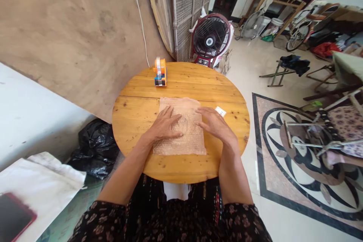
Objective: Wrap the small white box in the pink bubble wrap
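Observation:
A sheet of clear bubble wrap (187,140) lies flat on a round wooden table (133,117) in front of me. My left hand (167,124) rests on its left part, palm down with the fingers spread. At the right edge of the wrap, my right hand (214,123) has its fingers apart and its fingertips at the plastic. Nothing is held in either hand. Just beyond the right hand lies a small white printed label (220,111), partly beside the wrist side of the fingers.
An orange and blue tape dispenser (160,73) stands near the table's far edge. Behind the table is a dark red fan (210,39). A black plastic bag (96,147) and a phone (15,217) on white cloth are at the left. A folding stool (279,70) stands at the right.

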Tool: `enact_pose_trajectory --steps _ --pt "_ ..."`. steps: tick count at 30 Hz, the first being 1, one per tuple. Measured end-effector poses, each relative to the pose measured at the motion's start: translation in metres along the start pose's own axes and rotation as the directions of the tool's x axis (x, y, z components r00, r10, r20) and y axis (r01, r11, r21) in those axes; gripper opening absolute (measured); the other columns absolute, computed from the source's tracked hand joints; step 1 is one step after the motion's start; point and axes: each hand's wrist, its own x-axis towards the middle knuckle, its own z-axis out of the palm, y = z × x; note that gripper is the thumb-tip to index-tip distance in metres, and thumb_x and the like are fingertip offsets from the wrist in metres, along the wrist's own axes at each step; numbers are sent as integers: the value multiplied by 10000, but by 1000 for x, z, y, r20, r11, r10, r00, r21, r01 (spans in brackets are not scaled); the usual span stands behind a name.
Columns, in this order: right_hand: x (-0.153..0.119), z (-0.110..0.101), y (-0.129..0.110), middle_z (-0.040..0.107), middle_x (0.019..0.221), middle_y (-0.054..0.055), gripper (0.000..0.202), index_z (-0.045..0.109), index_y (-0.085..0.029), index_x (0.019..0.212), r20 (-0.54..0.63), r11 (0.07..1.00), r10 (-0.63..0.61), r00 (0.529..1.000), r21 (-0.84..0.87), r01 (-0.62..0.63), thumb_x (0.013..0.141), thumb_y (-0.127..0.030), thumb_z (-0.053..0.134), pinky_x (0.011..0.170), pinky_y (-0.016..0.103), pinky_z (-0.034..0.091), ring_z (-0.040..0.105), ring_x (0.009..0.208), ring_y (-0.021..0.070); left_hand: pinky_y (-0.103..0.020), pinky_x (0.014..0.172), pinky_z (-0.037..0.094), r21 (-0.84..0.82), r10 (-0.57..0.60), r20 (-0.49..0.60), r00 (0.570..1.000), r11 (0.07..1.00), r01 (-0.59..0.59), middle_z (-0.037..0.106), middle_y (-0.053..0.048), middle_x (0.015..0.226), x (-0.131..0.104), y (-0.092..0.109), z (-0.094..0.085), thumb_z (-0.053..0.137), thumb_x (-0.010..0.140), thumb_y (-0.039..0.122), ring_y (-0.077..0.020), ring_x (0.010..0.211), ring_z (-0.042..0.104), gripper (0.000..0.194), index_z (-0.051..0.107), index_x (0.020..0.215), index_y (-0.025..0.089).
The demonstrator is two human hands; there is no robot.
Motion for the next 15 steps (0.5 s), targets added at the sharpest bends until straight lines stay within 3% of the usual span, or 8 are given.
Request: enact_pose_trajectory --steps 4,8,11,15 --pt "-13 -19 14 495 1414 125 485 565 -206 1289 -153 976 149 977 -135 -170 812 -259 633 1068 537 361 439 1311 318 -524 1161 178 15 -9 -3 1000 1000 9 116 -123 1601 0 1 0 597 705 725 -404 1455 100 850 465 1400 254" --pt "-24 -17 35 468 1427 148 657 469 -195 1373 -119 928 291 949 -208 -310 758 -309 671 1037 560 374 442 1298 355 -518 1164 177 14 -11 5 1000 1000 10 122 -111 1602 0 1 0 619 700 699 -403 1455 107 843 461 1402 260" --pt "-25 -5 46 524 1372 154 656 436 -181 1395 -98 920 340 935 -169 -353 780 -308 626 1014 515 412 502 1245 338 -517 1166 169 4 -17 15 1000 1000 17 123 -110 1602 -1 1 -1 619 702 695 -404 1456 100 853 446 1414 258" --pt "-25 2 47 585 1295 181 579 475 -136 1363 -212 894 440 872 15 -448 820 -310 578 994 493 439 568 1173 320 -515 1167 165 -11 -16 21 1000 1000 16 121 -109 1601 -1 3 -5 627 698 693 -393 1458 97 860 437 1419 265"
